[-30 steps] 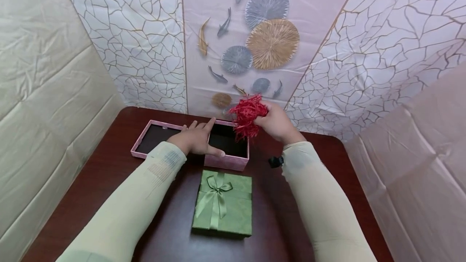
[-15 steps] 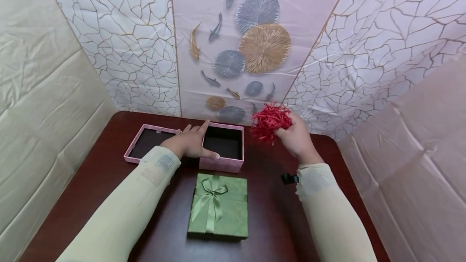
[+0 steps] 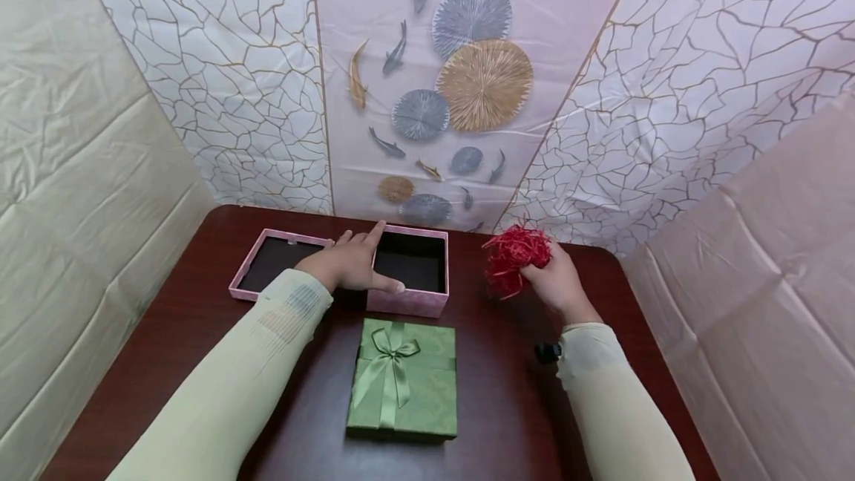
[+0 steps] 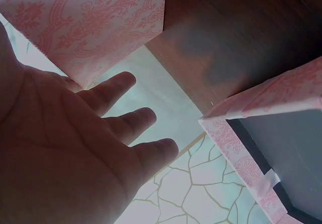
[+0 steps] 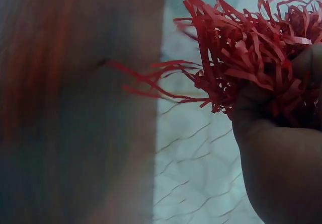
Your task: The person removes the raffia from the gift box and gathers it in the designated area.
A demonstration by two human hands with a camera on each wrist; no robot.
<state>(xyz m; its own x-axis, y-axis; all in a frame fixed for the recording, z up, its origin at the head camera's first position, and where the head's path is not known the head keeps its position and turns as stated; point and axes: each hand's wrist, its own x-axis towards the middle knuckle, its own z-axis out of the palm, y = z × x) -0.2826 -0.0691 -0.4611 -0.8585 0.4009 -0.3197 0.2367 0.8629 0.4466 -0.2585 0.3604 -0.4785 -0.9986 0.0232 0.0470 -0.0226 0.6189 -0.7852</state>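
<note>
In the head view my right hand [image 3: 559, 284] grips a bundle of red shredded paper [image 3: 514, 254], close over the table right of the pink box. Loose strands of the shredded paper [image 5: 241, 53] stick out past the thumb in the right wrist view. My left hand [image 3: 347, 264] rests with spread fingers at the left side of the open pink box [image 3: 407, 304], its thumb along the near rim. The box's black inside shows no contents. The left wrist view shows the left hand's [image 4: 65, 143] straight fingers beside the box's patterned wall [image 4: 95, 22].
A pink box lid [image 3: 274, 262] lies inside up, left of the box, partly behind the left hand. Nearer the person sits a closed green gift box [image 3: 421, 384] with a ribbon bow. Patterned cloth [image 3: 374, 169] hangs behind the dark wooden table [image 3: 494, 407].
My right hand has carried the red shredded paper from over the pink box to the right and down towards the table. My left hand stays at the box.
</note>
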